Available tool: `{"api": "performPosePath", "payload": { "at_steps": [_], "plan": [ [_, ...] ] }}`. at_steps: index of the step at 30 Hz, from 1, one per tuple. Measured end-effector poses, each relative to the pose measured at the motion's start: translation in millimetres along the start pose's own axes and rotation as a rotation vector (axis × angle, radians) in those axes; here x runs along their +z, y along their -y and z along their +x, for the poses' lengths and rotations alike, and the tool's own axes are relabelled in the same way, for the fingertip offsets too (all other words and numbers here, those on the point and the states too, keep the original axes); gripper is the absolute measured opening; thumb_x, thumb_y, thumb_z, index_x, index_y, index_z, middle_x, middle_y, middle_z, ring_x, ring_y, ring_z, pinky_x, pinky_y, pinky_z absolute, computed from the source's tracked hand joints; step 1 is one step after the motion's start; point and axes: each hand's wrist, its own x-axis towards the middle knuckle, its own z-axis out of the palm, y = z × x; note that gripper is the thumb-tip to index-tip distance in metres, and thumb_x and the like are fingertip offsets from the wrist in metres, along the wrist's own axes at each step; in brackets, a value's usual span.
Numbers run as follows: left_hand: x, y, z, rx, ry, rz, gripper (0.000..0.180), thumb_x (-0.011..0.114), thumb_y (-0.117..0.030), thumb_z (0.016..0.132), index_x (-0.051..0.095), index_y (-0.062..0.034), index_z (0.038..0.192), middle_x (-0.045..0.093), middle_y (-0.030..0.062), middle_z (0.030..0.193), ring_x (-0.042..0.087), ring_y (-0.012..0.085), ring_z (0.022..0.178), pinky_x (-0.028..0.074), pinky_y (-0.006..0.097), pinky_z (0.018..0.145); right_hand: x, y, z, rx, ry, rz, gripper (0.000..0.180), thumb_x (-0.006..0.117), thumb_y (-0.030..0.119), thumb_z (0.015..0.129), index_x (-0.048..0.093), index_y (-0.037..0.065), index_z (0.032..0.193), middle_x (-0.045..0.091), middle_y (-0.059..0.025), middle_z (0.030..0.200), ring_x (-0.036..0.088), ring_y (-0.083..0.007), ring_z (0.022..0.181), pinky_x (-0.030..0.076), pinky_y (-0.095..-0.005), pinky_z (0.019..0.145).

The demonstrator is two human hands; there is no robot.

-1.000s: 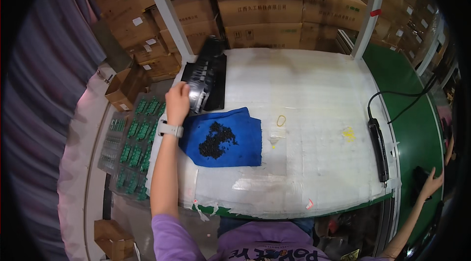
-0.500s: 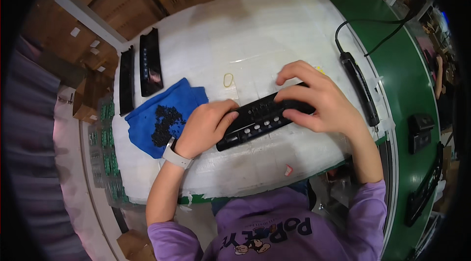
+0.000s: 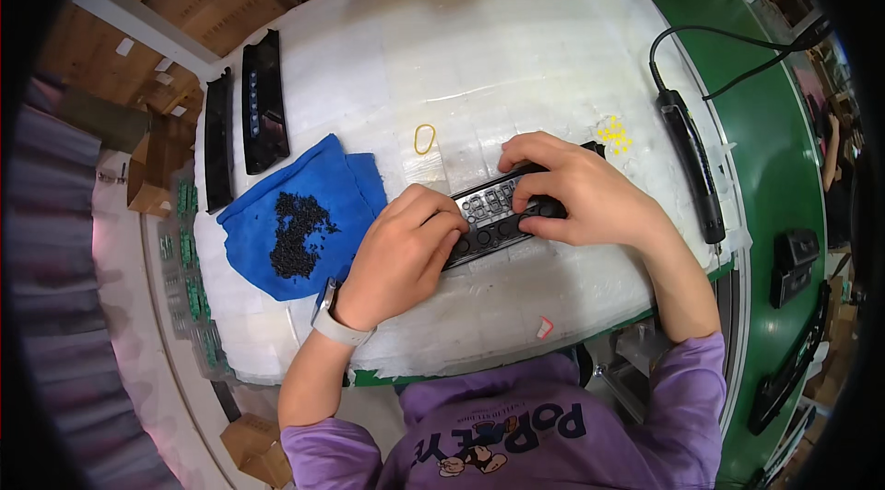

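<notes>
A long black plastic panel [image 3: 495, 216] with round holes and a grey keypad lies across the white table in front of me. My left hand [image 3: 403, 255] covers its left end, fingers curled over the edge. My right hand [image 3: 578, 194] rests on its right half, fingers pressing on the top. To the left, a blue cloth [image 3: 304, 213] carries a heap of small black parts [image 3: 297, 234]. A watch sits on my left wrist.
Two more black panels [image 3: 263, 100] lie at the far left of the white table [image 3: 479, 47]. A yellow rubber band [image 3: 424, 138] and small yellow bits [image 3: 613, 132] lie nearby. A black corded tool [image 3: 690, 162] lies at the right edge. Cardboard boxes stand behind, a green belt to the right.
A second ago my left hand reached to the panels at the far left. Both hands now hold one panel in front of me, and my fingers have shifted along it.
</notes>
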Motion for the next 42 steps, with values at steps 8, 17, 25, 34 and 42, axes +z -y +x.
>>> {"api": "performPosePath", "payload": {
  "at_steps": [8, 17, 25, 34, 42],
  "plan": [
    [0, -10, 2, -0.048, 0.021, 0.005, 0.013, 0.066, -0.003, 0.068, 0.057, -0.0013, 0.078, 0.055, 0.0088, 0.084, 0.052, 0.0265, 0.082, 0.043, 0.034, 0.071, 10, -3, -1, -0.048, -0.075, -0.022, 0.013, 0.069, 0.005, 0.061, 0.056, 0.003, 0.065, 0.052, -0.0109, 0.101, 0.051, -0.0280, 0.100, 0.044, -0.0350, 0.082],
    [9, -10, -4, 0.011, -0.081, 0.047, 0.015, 0.066, -0.002, 0.062, 0.053, -0.0040, 0.071, 0.054, 0.0066, 0.082, 0.052, 0.0246, 0.078, 0.042, 0.033, 0.066, 11, 7, -3, -0.044, -0.052, 0.073, 0.019, 0.070, 0.002, 0.057, 0.055, 0.003, 0.068, 0.053, -0.0118, 0.104, 0.046, -0.0320, 0.113, 0.042, -0.0395, 0.090],
    [4, -7, -2, 0.235, -0.080, 0.159, 0.021, 0.068, 0.000, 0.056, 0.056, -0.0035, 0.072, 0.057, 0.0071, 0.084, 0.055, 0.0252, 0.079, 0.045, 0.034, 0.069, 7, 17, -7, -0.203, -0.111, -0.115, 0.018, 0.073, 0.007, 0.055, 0.058, 0.003, 0.065, 0.054, -0.0123, 0.104, 0.048, -0.0319, 0.112, 0.043, -0.0398, 0.088],
    [-10, -14, 2, 0.220, 0.063, 0.106, 0.020, 0.073, -0.011, 0.061, 0.063, -0.0032, 0.076, 0.058, 0.0092, 0.093, 0.056, 0.0272, 0.087, 0.044, 0.034, 0.074, -1, 5, -9, -0.128, -0.035, 0.021, 0.019, 0.074, 0.009, 0.052, 0.059, 0.003, 0.062, 0.055, -0.0131, 0.102, 0.050, -0.0317, 0.109, 0.045, -0.0395, 0.084],
    [-35, 14, 3, -0.049, -0.398, 0.416, 0.032, 0.068, -0.018, 0.071, 0.057, 0.0013, 0.093, 0.056, 0.0158, 0.098, 0.053, 0.0334, 0.092, 0.043, 0.038, 0.077, 6, 21, -6, -0.158, -0.048, -0.101, 0.035, 0.076, 0.016, 0.054, 0.059, 0.005, 0.083, 0.051, -0.0148, 0.106, 0.051, -0.0311, 0.101, 0.044, -0.0378, 0.083]
  ]
}}
